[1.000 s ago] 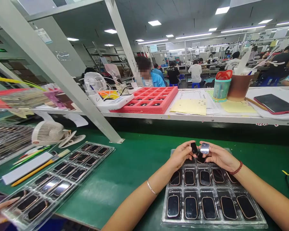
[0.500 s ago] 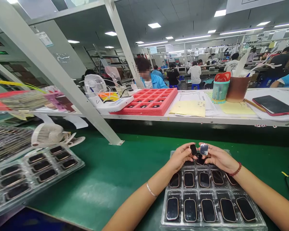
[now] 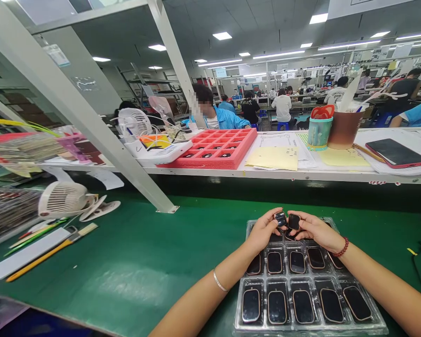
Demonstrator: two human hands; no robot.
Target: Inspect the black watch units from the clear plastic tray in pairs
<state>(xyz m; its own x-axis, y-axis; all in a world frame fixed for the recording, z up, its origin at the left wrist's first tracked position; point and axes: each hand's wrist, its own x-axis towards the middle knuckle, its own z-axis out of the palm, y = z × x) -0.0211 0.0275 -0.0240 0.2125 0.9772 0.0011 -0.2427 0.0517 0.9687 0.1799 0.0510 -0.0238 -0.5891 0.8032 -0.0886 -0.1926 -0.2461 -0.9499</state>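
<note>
My left hand (image 3: 264, 230) pinches a small smartwatch case (image 3: 279, 218) with a dark glossy face and pale rim, held up at a slant. Close beside it, my right hand (image 3: 314, 229) grips a second smartwatch case (image 3: 293, 222), its black face showing. Both hands are above the far rows of a clear plastic tray (image 3: 239, 323). Rounded black watch cases with gold-coloured rims, such as this one (image 3: 278, 306), lie singly in the tray's compartments. My hands and forearms cover part of the back rows and the right side.
A yellow-handled brush (image 3: 45, 256), a pale ruler-like strip (image 3: 30, 252) and a white fan (image 3: 63, 199) lie on the green bench at left. A slanted metal post (image 3: 126, 159) meets the bench. On the shelf are a red foam tray (image 3: 210, 161), cups and a phone (image 3: 398, 152). A co-worker (image 3: 228, 117) sits beyond.
Both watch cases have been turned: the right one now shows black instead of a bright, reflecting face. The filled tray at left is gone from view, exposing the brush and strip there.
</note>
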